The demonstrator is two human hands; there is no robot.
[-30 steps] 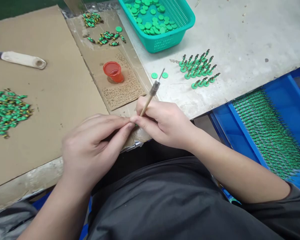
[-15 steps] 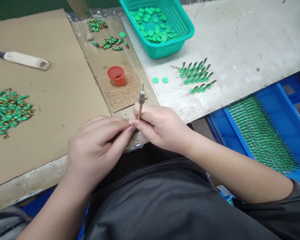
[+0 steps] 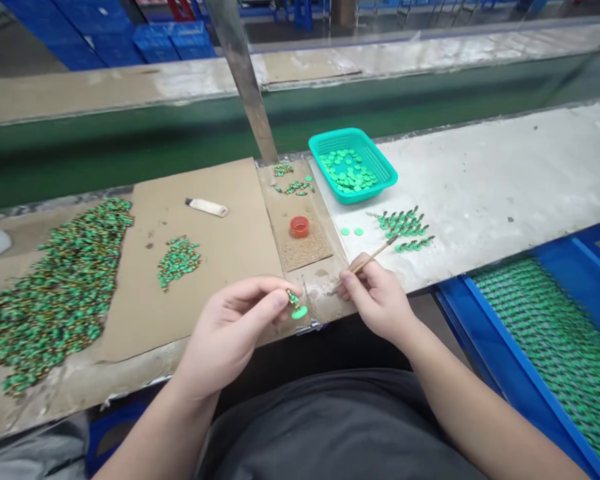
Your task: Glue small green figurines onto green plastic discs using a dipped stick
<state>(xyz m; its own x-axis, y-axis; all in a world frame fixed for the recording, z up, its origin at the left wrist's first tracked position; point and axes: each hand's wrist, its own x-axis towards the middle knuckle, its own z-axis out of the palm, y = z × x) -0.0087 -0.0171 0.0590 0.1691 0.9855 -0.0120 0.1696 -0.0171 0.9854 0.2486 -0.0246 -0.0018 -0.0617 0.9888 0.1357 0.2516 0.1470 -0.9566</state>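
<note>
Between thumb and fingertips, my left hand point(image 3: 243, 320) pinches a small green-and-gold figure with a green disc point(image 3: 299, 312) at its lower end. My right hand point(image 3: 377, 297) is closed round a thin wooden-handled tool point(image 3: 373, 257), whose dark tip points up and right. A gap separates the two hands at the table's front edge. Just beyond them, a small red cup point(image 3: 299, 227) stands on a speckled cardboard strip point(image 3: 307, 252). Two loose green discs point(image 3: 352, 231) lie to its right. Rows of discs with dark figures standing on them point(image 3: 405, 227) are beyond my right hand.
A teal basket point(image 3: 387, 179) holds green discs. Left of centre are a small pile of figures point(image 3: 179, 261) and a white-handled tool point(image 3: 207, 207) on cardboard; a large heap point(image 3: 55, 287) lies farther left. Below right, a blue crate point(image 3: 505, 340) contains rows of finished-looking pieces.
The view has tilted up and back. My hands, together before, are now apart. The tool in my right hand has swung from upright to slanting right, and the figure with its disc now shows.
</note>
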